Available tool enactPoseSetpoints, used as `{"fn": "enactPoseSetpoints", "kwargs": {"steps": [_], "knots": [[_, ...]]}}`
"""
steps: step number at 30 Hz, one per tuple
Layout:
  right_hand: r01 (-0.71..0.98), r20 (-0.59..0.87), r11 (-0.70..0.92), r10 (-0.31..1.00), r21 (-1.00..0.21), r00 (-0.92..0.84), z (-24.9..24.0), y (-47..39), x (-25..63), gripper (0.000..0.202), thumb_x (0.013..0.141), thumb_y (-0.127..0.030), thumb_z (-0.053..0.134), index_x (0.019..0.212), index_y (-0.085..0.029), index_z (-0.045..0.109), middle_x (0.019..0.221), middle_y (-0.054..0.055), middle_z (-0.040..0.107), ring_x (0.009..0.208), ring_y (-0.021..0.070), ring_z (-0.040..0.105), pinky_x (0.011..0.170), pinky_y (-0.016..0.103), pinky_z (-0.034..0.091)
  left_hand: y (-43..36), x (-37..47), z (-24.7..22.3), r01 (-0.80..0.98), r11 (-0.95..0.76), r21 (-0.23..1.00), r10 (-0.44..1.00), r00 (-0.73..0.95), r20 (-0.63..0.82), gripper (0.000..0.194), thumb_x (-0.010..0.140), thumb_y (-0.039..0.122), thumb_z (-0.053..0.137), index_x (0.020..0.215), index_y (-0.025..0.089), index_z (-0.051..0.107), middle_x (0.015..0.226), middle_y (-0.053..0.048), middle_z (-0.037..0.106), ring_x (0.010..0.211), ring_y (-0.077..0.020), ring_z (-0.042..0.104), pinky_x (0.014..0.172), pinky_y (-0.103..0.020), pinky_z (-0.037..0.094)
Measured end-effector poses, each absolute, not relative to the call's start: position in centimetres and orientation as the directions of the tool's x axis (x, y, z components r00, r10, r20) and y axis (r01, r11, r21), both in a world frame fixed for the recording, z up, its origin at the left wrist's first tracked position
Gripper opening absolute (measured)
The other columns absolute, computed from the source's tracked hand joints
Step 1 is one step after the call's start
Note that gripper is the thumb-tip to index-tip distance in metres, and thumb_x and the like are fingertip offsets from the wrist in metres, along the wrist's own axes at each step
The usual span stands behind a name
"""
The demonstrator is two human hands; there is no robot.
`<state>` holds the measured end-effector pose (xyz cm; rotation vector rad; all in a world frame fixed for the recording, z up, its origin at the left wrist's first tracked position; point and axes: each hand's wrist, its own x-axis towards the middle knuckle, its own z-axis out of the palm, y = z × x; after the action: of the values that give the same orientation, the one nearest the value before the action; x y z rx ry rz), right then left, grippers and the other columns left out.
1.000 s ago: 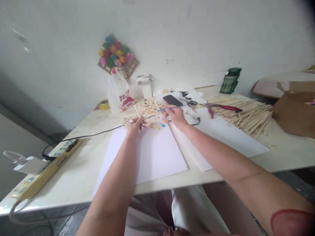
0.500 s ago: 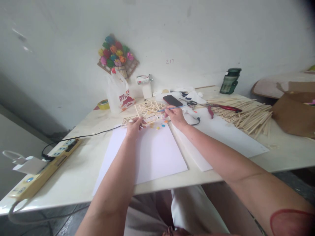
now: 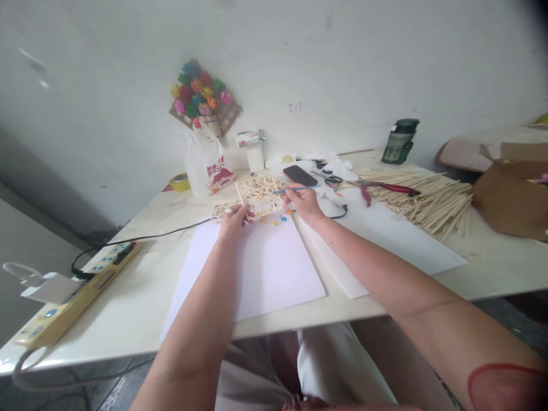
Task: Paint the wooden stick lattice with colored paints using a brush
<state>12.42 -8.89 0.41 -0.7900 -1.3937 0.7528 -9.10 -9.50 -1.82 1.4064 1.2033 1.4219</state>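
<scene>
My left hand point(image 3: 234, 220) is closed on the near left part of a small framework of pale wooden sticks point(image 3: 261, 185). Between the fingers of my right hand point(image 3: 303, 201) is a thin blue paintbrush point(image 3: 306, 188), its left end close to the right side of the framework. The brush tip is too small to make out clearly. Small blue, yellow and orange blobs point(image 3: 283, 219) lie on the near side of the framework, by the top edge of a white paper sheet point(image 3: 278, 262).
Scissors point(image 3: 333, 180), a phone point(image 3: 300, 175) and red-handled pliers point(image 3: 389, 187) lie beyond my right hand. Loose wooden sticks point(image 3: 440, 208) cover the right side. A plastic bag point(image 3: 201, 162) and tape roll point(image 3: 180, 182) stand back left; a power strip point(image 3: 81, 291) lies left.
My right hand and the paintbrush have shifted very slightly, the brush now lying a little more level. My left hand stays on the framework.
</scene>
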Motion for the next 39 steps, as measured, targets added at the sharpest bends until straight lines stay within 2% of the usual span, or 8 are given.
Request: {"fn": "enactPoseSetpoints", "kwargs": {"steps": [7,23,29,39], "knots": [[0.013,0.530,0.530,0.848,-0.848,0.021,0.18,-8.71,12.36,0.045,0.071,-0.063,0.064,0.062,-0.019,0.062,0.058,0.002,0.062,0.060,0.0164,0.062,0.056,0.029,0.053,-9.43,-9.06,-1.85,0.094,-0.230,0.969,0.969,-0.075,0.237,0.045,0.065,0.059,0.070,0.068,0.015,0.062,0.062,-0.003,0.066,0.044,-0.0080,0.054,0.040,-0.020,0.029],[-0.060,0.553,0.557,0.830,-0.828,0.066,0.77,-8.52,12.88,0.038,0.072,-0.056,0.066,0.074,-0.018,0.064,0.066,0.003,0.068,0.052,0.0118,0.057,0.058,0.028,0.051,-8.98,-9.33,-2.28,0.096,-0.231,0.968,0.967,-0.084,0.239,0.043,0.067,0.057,0.069,0.070,0.015,0.064,0.062,-0.003,0.066,0.043,-0.0083,0.054,0.040,-0.020,0.030],[-0.068,0.537,0.539,0.842,-0.840,0.045,0.85,-8.87,12.49,0.042,0.072,-0.059,0.065,0.068,-0.018,0.064,0.061,0.003,0.066,0.051,0.0113,0.056,0.053,0.026,0.048,-9.12,-9.27,-2.13,0.109,-0.242,0.964,0.966,-0.065,0.250,0.041,0.068,0.056,0.069,0.072,0.015,0.064,0.065,-0.003,0.067,0.045,-0.0084,0.056,0.040,-0.020,0.030],[0.022,0.558,0.558,0.827,-0.829,0.058,0.68,-8.93,12.02,0.051,0.074,-0.067,0.058,0.061,-0.018,0.063,0.065,0.005,0.068,0.053,0.0123,0.059,0.056,0.026,0.050,-9.57,-8.74,-1.65,0.119,-0.251,0.961,0.963,-0.069,0.260,0.036,0.069,0.050,0.068,0.067,0.015,0.063,0.062,-0.003,0.066,0.042,-0.0079,0.054,0.039,-0.020,0.030]]}}
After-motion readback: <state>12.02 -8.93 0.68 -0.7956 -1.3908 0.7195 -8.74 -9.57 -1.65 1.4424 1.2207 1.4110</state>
